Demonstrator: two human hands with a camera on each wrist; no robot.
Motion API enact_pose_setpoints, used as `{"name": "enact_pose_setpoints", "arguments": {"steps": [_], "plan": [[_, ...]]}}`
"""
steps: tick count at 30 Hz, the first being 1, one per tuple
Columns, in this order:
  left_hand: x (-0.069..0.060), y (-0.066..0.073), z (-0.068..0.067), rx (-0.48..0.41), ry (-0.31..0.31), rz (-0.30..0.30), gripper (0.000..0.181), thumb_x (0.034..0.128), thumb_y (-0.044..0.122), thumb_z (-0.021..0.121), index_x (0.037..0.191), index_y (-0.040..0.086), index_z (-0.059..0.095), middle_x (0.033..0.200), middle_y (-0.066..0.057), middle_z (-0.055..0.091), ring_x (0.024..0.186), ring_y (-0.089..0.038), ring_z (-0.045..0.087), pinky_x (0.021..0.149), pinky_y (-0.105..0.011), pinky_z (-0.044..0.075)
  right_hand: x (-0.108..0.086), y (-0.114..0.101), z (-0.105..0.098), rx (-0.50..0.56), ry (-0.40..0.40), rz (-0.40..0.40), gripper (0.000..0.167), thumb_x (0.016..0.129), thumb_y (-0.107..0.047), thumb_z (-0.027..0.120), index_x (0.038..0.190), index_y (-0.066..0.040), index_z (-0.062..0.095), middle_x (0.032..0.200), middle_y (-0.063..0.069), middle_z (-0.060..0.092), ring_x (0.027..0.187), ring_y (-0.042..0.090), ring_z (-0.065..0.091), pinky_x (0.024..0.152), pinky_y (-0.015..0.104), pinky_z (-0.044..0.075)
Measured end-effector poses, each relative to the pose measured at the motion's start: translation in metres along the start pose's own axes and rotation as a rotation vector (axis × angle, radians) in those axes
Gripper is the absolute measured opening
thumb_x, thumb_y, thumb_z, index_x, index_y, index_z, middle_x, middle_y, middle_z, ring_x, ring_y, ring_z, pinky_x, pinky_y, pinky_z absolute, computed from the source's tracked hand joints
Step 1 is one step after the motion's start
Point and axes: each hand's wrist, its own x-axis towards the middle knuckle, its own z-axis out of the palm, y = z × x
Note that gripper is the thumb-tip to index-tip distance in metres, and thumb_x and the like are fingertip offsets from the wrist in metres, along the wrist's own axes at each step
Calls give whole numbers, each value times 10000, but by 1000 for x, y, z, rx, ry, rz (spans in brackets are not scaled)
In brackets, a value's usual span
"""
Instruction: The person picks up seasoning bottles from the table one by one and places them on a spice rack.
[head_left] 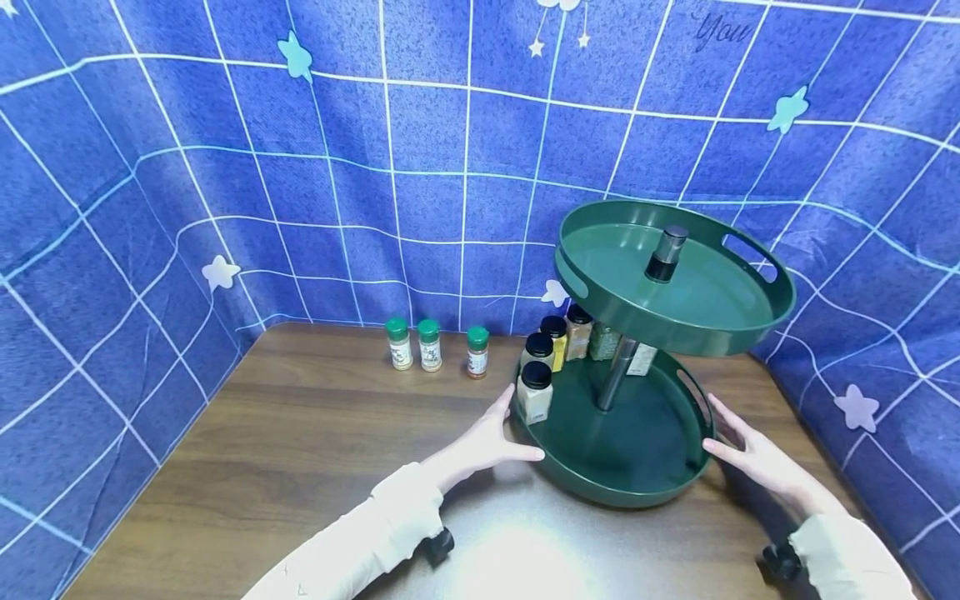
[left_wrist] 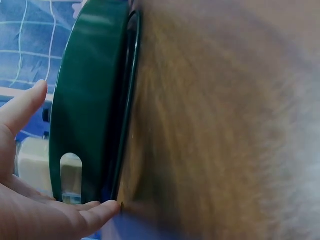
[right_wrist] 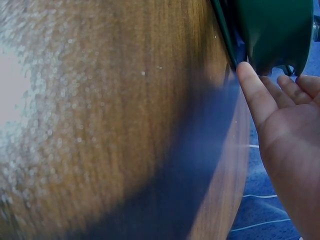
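A two-tier green turntable organizer stands on the table, its two round trays joined by a metal post. Several black-lidded spice jars stand along the left and back of its lower tray. At the lower tray's left side is my left hand, thumb spread from its extended fingers. My right hand is at the tray's right side, fingers reaching the outer wall near a handle slot. In the right wrist view, the right hand's fingers lie against the green wall. Neither hand curls around anything.
Three green-capped spice jars stand at the back of the wooden table, left of the organizer. The upper tray overhangs the lower one. A blue curtain with a grid pattern hangs behind and at both sides.
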Motion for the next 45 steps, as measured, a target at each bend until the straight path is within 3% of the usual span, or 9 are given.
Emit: {"name": "enact_pose_setpoints", "arguments": {"steps": [7,18,45], "plan": [[-13,4,2,23,-33,0,1137,699,354,827,1516,78,85,1565,-148,163,1384,-328,299,1114,-479,273,0,0,0,-15,-1,0,755,959,-176,545,1526,-150,48,1517,308,118,1280,580,224,847,-12,274],[-22,5,8,11,-44,12,1145,694,316,837,1516,77,75,1562,-157,166,1373,-336,321,1107,-482,286,0,0,0,-8,-5,7,759,958,-174,547,1524,-135,44,1517,311,109,1283,581,217,842,-10,277],[-8,4,1,-11,-34,10,1128,712,300,825,1510,45,70,1556,-183,163,1371,-355,312,1114,-476,270,0,-2,-1,-1,-18,26,762,962,-192,541,1527,-166,30,1532,287,95,1301,570,201,839,-18,264]]}}
